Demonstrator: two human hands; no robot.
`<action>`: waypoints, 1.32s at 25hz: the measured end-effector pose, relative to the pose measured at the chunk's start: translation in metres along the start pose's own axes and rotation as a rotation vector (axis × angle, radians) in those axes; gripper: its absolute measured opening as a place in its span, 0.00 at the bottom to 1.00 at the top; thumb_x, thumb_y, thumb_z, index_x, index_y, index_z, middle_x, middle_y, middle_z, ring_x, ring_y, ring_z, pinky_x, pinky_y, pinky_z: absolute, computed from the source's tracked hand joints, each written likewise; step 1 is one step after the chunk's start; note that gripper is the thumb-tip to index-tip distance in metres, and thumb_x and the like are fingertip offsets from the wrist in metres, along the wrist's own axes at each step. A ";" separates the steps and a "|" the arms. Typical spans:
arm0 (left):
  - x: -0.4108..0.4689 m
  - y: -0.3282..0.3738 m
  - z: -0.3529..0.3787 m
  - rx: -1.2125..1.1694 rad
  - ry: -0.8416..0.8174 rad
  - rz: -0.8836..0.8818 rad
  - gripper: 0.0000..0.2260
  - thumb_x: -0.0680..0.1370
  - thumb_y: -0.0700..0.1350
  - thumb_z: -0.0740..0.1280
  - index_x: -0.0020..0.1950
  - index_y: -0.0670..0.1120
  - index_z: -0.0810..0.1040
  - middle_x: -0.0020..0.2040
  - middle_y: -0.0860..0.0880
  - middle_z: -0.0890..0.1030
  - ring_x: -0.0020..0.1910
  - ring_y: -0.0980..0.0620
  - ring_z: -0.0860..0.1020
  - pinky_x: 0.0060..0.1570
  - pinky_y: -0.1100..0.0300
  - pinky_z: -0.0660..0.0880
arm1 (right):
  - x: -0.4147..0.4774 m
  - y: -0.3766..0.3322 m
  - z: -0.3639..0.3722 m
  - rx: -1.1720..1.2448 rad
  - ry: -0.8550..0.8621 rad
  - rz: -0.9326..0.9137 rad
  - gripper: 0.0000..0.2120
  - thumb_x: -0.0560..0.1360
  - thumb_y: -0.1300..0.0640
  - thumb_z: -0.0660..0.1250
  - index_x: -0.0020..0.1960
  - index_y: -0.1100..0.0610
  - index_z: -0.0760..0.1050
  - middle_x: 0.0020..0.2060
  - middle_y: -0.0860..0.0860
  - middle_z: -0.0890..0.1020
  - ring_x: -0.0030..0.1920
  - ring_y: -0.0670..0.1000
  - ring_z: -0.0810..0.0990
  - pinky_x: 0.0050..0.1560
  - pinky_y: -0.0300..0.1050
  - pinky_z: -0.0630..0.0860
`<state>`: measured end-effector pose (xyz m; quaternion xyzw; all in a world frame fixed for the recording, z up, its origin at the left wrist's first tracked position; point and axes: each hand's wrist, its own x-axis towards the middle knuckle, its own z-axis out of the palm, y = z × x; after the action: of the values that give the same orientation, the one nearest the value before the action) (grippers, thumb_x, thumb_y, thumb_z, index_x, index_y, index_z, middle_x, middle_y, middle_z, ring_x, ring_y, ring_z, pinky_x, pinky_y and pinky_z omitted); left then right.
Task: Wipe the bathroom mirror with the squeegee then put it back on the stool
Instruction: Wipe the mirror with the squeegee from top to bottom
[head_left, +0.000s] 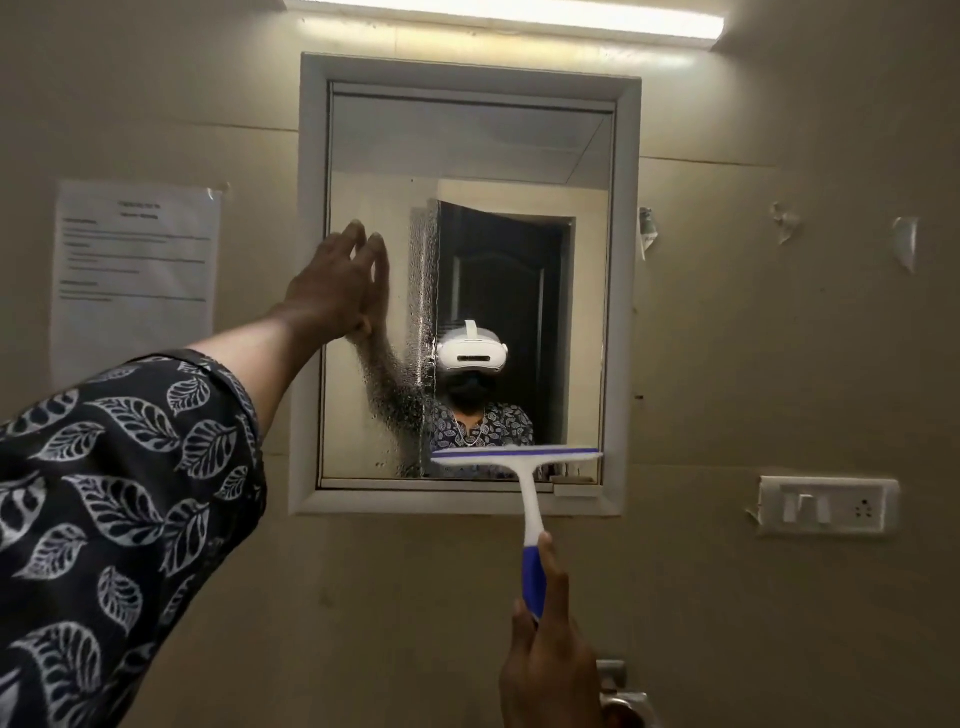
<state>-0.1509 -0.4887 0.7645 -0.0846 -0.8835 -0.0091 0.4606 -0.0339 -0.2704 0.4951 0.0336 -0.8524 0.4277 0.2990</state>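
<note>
Touching one mirror (467, 145): one squeegee (531, 509)

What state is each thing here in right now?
mirror, droplets on the left part, right part clear.
squeegee, upright, blade level at the glass's bottom right, handle held.
left hand, fingers straight, flat on the glass near its left edge.
right hand, grips the squeegee's blue handle.
tube light, on.
paper notice, stuck on the wall left of the mirror.
</note>
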 end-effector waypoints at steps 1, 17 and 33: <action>0.000 0.000 0.000 0.003 0.002 0.001 0.49 0.62 0.40 0.80 0.76 0.43 0.55 0.75 0.43 0.55 0.74 0.41 0.56 0.68 0.46 0.67 | -0.001 0.001 0.000 -0.006 -0.021 0.021 0.33 0.79 0.55 0.58 0.67 0.38 0.36 0.44 0.47 0.71 0.40 0.42 0.73 0.42 0.28 0.70; 0.003 -0.006 0.006 -0.012 -0.016 -0.011 0.49 0.67 0.38 0.77 0.78 0.46 0.48 0.79 0.46 0.46 0.77 0.42 0.49 0.74 0.50 0.59 | 0.166 -0.183 -0.121 0.025 0.422 -0.523 0.24 0.79 0.59 0.59 0.72 0.53 0.56 0.32 0.46 0.69 0.27 0.42 0.70 0.21 0.29 0.66; 0.000 -0.002 0.006 0.016 -0.033 -0.017 0.48 0.69 0.36 0.74 0.79 0.46 0.45 0.79 0.45 0.43 0.78 0.42 0.45 0.74 0.50 0.56 | 0.214 -0.201 -0.115 0.046 0.358 -0.430 0.21 0.78 0.62 0.58 0.68 0.51 0.56 0.31 0.47 0.67 0.28 0.46 0.71 0.22 0.35 0.64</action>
<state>-0.1565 -0.4904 0.7614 -0.0735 -0.8916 -0.0044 0.4467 -0.0904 -0.2687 0.8055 0.1445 -0.7494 0.3726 0.5279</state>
